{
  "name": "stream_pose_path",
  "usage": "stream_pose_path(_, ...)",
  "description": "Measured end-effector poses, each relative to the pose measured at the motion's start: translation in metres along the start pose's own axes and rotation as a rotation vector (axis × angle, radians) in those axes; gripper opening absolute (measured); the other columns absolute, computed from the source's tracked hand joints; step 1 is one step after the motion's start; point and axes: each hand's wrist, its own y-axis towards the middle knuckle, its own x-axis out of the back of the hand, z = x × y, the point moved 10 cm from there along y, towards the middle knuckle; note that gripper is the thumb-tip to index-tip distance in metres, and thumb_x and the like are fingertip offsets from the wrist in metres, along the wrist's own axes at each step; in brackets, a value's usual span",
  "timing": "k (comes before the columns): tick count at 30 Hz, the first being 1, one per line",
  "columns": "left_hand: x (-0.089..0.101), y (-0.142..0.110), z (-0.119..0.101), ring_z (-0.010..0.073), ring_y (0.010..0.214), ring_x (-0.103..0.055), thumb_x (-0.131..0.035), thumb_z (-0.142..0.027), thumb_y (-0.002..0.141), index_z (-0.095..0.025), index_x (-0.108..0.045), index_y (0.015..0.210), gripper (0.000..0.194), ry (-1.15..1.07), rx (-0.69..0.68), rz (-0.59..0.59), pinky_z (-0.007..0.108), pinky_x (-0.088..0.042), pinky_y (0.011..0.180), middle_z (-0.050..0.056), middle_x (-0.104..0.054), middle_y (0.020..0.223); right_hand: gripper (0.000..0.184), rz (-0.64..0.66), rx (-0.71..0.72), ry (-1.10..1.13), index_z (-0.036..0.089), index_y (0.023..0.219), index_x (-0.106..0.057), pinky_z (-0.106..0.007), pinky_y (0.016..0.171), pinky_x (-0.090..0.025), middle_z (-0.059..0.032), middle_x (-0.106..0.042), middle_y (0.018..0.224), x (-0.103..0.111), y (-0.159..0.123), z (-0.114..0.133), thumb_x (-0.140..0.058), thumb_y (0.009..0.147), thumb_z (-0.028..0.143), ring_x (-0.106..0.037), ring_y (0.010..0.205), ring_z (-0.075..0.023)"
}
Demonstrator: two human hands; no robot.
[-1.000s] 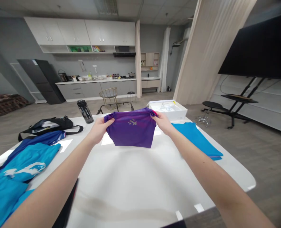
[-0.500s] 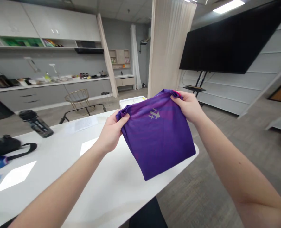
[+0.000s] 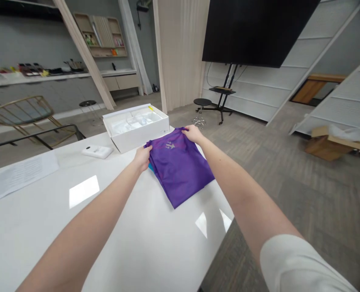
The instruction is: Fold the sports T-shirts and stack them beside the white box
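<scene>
So both hands are on a folded purple shirt (image 3: 182, 168), the left hand (image 3: 143, 158) pinching one top corner and the right hand (image 3: 193, 134) pinching the other. It's spread out near the edge of a glossy white counter (image 3: 131, 239), with a little grey logo near the top between the hands. A bit of blue fabric (image 3: 151, 167) peeks out from under it right by the left hand. Can't really tell if the purple one is lying fully flat or is partly held up. Just beyond it there's an open white box (image 3: 137, 129) with clear plastic stuff inside, then a small white device (image 3: 97, 151) beside the box, and some printed paper (image 3: 21, 175) farther over to the left.
</scene>
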Motion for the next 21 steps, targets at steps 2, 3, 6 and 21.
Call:
stream_pose_path(2, 0.008, 0.027, 0.018, 0.021, 0.069, -0.069, -0.069, -0.02, 0.071, -0.014, -0.068, 0.083, 0.014, 0.099, -0.012, -0.05, 0.036, -0.058, 0.071, 0.005, -0.07, 0.07, 0.025, 0.036, -0.018, -0.038, 0.017, 0.105, -0.078, -0.027, 0.091, -0.048, -0.0087, -0.076, 0.102, -0.026, 0.01, -0.016, -0.057, 0.096, 0.028, -0.067, 0.1, -0.0213)
stream_pose_path(3, 0.011, 0.037, 0.024, 0.021, 0.068, -0.068, -0.07, -0.02, 0.07, -0.014, -0.068, 0.081, 0.013, 0.13, -0.02, -0.061, 0.035, -0.057, 0.07, 0.004, -0.07, 0.068, 0.025, 0.045, -0.017, -0.053, 0.018, 0.107, -0.078, -0.027, 0.092, -0.048, -0.009, -0.076, 0.104, -0.034, 0.014, -0.021, -0.057, 0.096, 0.028, -0.068, 0.102, -0.0217)
stream_pose_path(6, 0.021, 0.058, 0.031, 0.0218, 0.071, -0.067, -0.072, -0.022, 0.067, -0.014, -0.07, 0.078, 0.013, 0.222, -0.061, -0.085, 0.033, -0.054, 0.07, 0.004, -0.069, 0.068, 0.027, 0.041, -0.002, -0.086, 0.018, 0.111, -0.076, -0.028, 0.094, -0.048, -0.0098, -0.076, 0.111, -0.048, 0.023, -0.028, -0.056, 0.098, 0.029, -0.068, 0.106, -0.023)
stream_pose_path(21, 0.05, 0.05, -0.001, 0.0282, 0.104, -0.067, -0.065, -0.026, 0.083, -0.018, -0.061, 0.122, 0.041, 0.928, -0.27, -0.195, 0.039, -0.051, 0.09, 0.013, -0.069, 0.111, 0.053, -0.02, -0.22, -0.253, 0.022, 0.144, -0.049, -0.055, 0.107, -0.041, -0.0165, -0.055, 0.144, -0.063, -0.001, -0.02, -0.06, 0.094, 0.035, -0.051, 0.132, -0.034)
